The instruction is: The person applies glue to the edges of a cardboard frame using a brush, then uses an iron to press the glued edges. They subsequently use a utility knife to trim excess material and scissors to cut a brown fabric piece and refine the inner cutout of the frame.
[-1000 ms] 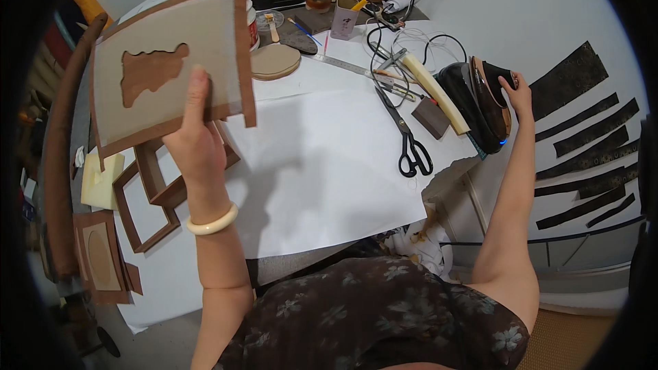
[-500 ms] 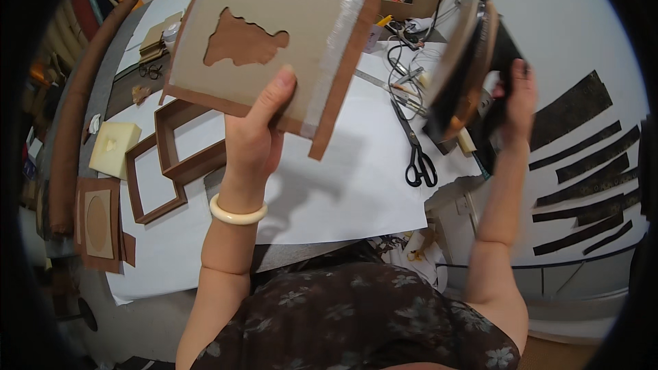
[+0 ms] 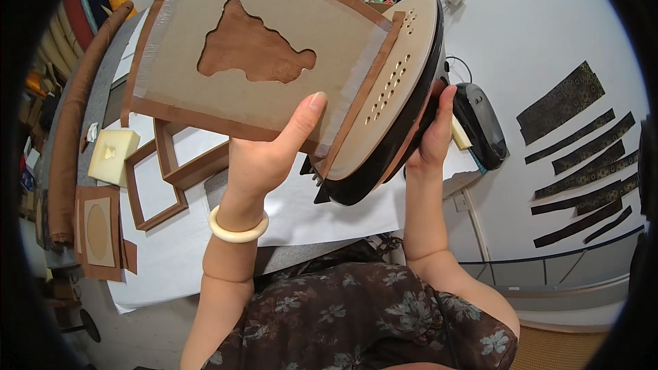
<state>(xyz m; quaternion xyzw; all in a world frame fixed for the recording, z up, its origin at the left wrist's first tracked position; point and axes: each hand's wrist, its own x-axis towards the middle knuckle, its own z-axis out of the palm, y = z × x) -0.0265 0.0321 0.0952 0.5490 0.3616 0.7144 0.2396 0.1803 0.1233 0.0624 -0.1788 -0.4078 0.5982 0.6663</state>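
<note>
My left hand point(image 3: 264, 157) grips a stiff beige board panel point(image 3: 171, 48) by its lower edge, thumb on the face. Brown fabric shows along the panel's borders and through its irregular cut-out point(image 3: 253, 48). Pale, shiny strips run down its left and right sides. A clothes iron point(image 3: 387, 106) is held up in my right hand point(image 3: 433, 133), its perforated soleplate turned left towards the panel. The brown flap point(image 3: 363, 89) on the panel's right side overlaps the soleplate; whether they are pressed together is hard to tell. Fingers of my right hand are partly hidden behind the iron.
On the white-covered table point(image 3: 274, 216) lie brown open frames point(image 3: 157, 185), a yellow foam block point(image 3: 113, 154) and a panel with an oval point(image 3: 99, 233). The iron's dark base point(image 3: 483, 127) stands at right. Dark patterned strips point(image 3: 582, 171) hang on the wall.
The iron has come left from the right side and turned its soleplate to the panel's right edge. The panel has been lifted closer, and the iron's base has come into sight.
</note>
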